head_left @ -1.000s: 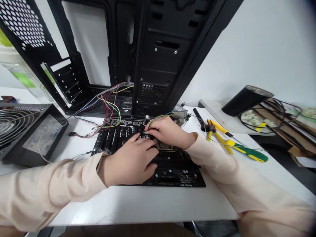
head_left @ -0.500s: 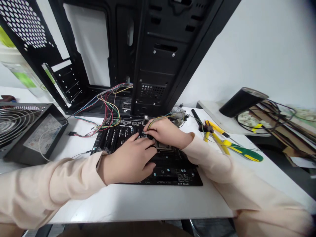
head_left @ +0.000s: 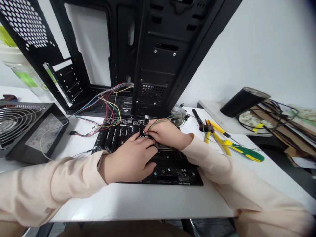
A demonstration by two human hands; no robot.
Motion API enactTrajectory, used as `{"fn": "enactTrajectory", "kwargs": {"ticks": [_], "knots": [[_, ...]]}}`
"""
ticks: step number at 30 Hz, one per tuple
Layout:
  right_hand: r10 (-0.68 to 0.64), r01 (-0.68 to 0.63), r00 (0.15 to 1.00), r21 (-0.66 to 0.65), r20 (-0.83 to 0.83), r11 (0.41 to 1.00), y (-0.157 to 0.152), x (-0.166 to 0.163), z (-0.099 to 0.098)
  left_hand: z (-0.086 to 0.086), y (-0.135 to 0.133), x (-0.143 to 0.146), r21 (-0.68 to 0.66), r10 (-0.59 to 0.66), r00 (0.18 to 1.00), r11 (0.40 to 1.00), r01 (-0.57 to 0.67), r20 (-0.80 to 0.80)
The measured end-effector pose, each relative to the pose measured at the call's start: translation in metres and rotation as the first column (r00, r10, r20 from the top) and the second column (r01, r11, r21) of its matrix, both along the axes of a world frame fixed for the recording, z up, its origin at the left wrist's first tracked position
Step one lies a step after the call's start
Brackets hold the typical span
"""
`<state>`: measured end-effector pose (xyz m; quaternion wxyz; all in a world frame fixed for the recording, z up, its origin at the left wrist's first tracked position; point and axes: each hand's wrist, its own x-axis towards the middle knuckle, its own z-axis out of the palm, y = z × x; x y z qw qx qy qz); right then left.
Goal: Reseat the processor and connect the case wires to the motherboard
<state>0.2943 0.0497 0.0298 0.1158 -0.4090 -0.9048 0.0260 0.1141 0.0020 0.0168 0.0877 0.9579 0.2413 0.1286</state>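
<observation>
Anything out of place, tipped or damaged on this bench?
Nothing looks damaged. Two things stand out: a black cylinder lies tipped over at the far right, and loose coloured wires spill from the open case onto the table by the motherboard.

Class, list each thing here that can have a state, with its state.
Case: open, side panel off.
Motherboard: flat on table, outside case.
Left hand: open, resting on motherboard.
Right hand: pinching wires at motherboard.
Power supply: fan up, on table.
Pliers: lying untouched.
Screwdriver: lying untouched.
</observation>
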Motion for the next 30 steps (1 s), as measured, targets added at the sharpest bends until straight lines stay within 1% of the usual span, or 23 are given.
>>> {"fn": "enactTrajectory", "kwargs": {"ticks": [7,10,12,17,22,27,30], "knots": [[0.039,-0.045,0.984,-0.032,-0.177,0.998,0.003,0.006,0.000,-0.001,0.000,-0.001,-0.002,-0.014,1.000,1.000,0.014,0.010],[0.061,-0.065,0.964,-0.004,-0.259,0.998,0.005,0.011,0.002,-0.001,0.001,-0.001,-0.016,-0.013,1.000,1.000,0.013,0.009],[0.080,-0.081,0.958,0.010,-0.275,0.997,0.006,0.013,0.004,-0.002,0.001,-0.001,-0.023,-0.012,1.000,1.000,0.012,0.008],[0.097,-0.105,0.976,-0.032,-0.194,0.994,0.007,0.015,0.005,-0.004,0.001,-0.002,-0.007,-0.018,0.999,1.000,0.018,0.029],[0.072,-0.073,0.988,-0.007,-0.134,0.997,0.007,0.012,-0.002,-0.005,0.001,-0.003,-0.008,-0.017,0.999,1.000,0.018,0.027],[0.037,-0.037,0.999,0.005,-0.005,0.999,0.003,0.011,-0.002,-0.004,0.002,-0.002,-0.001,-0.019,0.999,1.000,0.019,0.027],[0.040,-0.040,0.999,0.008,-0.014,0.999,0.002,0.010,0.000,-0.005,0.002,-0.002,0.010,-0.016,0.999,1.000,0.016,0.028]]}}
